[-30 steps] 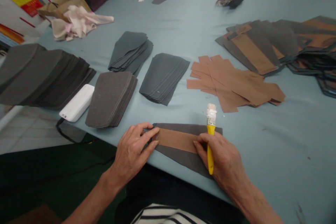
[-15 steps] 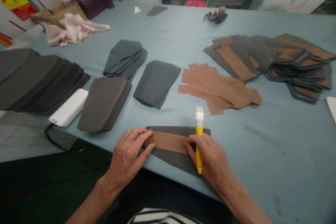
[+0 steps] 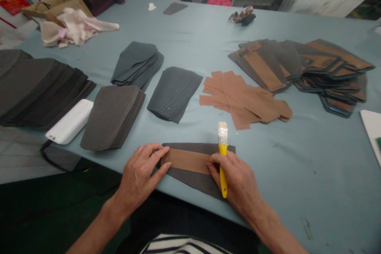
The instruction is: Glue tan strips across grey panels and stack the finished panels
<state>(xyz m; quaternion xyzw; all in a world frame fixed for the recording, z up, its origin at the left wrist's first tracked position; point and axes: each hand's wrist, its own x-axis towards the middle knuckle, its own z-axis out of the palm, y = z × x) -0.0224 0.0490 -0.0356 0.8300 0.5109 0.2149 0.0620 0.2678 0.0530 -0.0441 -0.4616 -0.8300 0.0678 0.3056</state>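
My hands apart | left hand flat on tan strip, right hand clamped round yellow-handled brush | strip on dark panel, 6 o'clock on bench | I press evenly, edges square

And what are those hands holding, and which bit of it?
The right hand grips a brush by its yellow handle. The left hand holds nothing, just presses on a brown strip.

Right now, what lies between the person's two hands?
Head view: a tan strip on a dark grey panel, between the left hand and right hand.
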